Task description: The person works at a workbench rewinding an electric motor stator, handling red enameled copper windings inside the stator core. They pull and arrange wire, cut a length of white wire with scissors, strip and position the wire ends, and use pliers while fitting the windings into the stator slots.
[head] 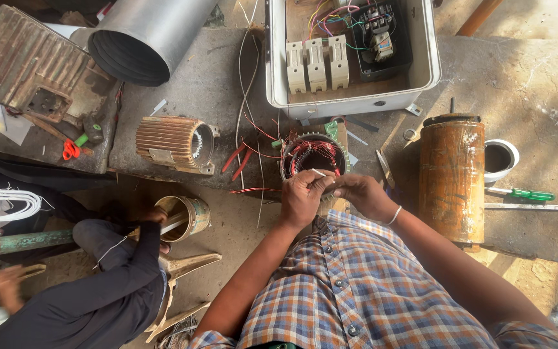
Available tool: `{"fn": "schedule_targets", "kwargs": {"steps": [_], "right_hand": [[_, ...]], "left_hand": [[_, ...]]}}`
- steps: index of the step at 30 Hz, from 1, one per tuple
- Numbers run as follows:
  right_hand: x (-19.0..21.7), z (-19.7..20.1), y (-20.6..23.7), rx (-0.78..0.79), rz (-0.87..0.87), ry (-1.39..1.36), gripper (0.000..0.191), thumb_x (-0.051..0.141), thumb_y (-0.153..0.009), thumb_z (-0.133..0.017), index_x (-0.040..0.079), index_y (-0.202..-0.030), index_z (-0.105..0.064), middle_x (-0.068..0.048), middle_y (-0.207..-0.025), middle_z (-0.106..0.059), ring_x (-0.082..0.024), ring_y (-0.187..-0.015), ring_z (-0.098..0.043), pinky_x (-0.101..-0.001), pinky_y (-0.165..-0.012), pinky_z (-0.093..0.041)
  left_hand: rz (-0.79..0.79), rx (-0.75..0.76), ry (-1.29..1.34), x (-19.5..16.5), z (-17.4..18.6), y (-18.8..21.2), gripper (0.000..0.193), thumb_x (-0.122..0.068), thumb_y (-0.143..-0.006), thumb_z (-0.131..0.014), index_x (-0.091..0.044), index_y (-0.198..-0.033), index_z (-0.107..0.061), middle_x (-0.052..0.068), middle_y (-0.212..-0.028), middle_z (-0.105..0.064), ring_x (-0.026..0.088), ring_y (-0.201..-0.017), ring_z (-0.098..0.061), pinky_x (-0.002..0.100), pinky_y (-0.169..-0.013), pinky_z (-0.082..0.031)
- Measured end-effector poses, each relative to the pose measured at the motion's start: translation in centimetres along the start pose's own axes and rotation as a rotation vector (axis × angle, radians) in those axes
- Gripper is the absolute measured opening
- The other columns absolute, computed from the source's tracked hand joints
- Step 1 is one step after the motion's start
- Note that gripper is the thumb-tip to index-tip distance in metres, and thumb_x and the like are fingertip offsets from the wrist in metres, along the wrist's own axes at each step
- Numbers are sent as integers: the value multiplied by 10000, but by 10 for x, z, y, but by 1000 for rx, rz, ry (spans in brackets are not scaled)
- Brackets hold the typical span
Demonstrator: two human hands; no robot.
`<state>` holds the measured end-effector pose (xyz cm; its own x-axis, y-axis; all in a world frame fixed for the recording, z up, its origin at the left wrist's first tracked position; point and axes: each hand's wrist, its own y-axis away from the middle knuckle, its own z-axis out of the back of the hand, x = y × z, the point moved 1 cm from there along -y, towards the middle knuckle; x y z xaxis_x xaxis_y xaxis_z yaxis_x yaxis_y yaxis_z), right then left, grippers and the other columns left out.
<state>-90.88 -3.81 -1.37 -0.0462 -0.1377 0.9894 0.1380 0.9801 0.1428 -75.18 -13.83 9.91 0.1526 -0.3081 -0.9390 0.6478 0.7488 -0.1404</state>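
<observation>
A small motor stator (pixel 314 155) with red copper windings stands on the stone slab (pixel 524 90) in front of me. My left hand (pixel 301 197) is closed at its near rim, pinching a thin white strip (pixel 318 172) that points into the windings. My right hand (pixel 363 194), with a bracelet on the wrist, touches the left hand's fingers at the same rim and pinches the strip's near end. Red wire leads (pixel 243 155) trail left from the stator.
A ribbed motor housing (pixel 174 141) lies left of the stator, a rusty cylinder (pixel 452 178) to the right beside a green screwdriver (pixel 527 194). An open electrical box (pixel 351 52) sits behind. At lower left another person's hand (pixel 155 214) grips a metal can (pixel 185 216).
</observation>
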Motion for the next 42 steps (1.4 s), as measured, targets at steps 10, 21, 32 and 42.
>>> {"fn": "schedule_targets", "kwargs": {"steps": [10, 21, 32, 42], "right_hand": [[3, -1, -10, -18, 77, 429, 173, 192, -938, -716, 67, -1052, -752, -130, -968, -760, -275, -875, -727, -353, -793, -570], [122, 24, -13, 111, 195, 518, 359, 142, -876, -746, 76, -1226, -698, -144, -1167, -725, -261, -854, -733, -338, -717, -593], [121, 20, -17, -93, 216, 503, 128, 66, -874, -728, 63, -997, -766, -97, -874, -761, -228, -767, -762, -337, -687, -592], [117, 13, -16, -102, 225, 406, 146, 73, -867, -749, 41, -1009, -761, -113, -868, -762, -195, -761, -767, -314, -678, -601]], "left_hand": [[-187, 46, -306, 12, -8, 2, 149, -217, -932, -745, -71, -906, -757, 57, -840, -748, 260, -817, -697, 399, -763, -551], [-289, 215, -680, 59, -25, -8, 165, -276, -915, -742, -115, -881, -757, 43, -842, -730, 246, -909, -656, 432, -886, -406], [-361, 221, -710, 81, -31, -12, 105, -192, -936, -686, -103, -907, -735, 35, -803, -711, 241, -900, -651, 477, -915, -386], [-341, 236, -695, 90, -34, -12, 130, -200, -916, -660, -107, -878, -743, 51, -828, -717, 243, -919, -630, 469, -896, -371]]}}
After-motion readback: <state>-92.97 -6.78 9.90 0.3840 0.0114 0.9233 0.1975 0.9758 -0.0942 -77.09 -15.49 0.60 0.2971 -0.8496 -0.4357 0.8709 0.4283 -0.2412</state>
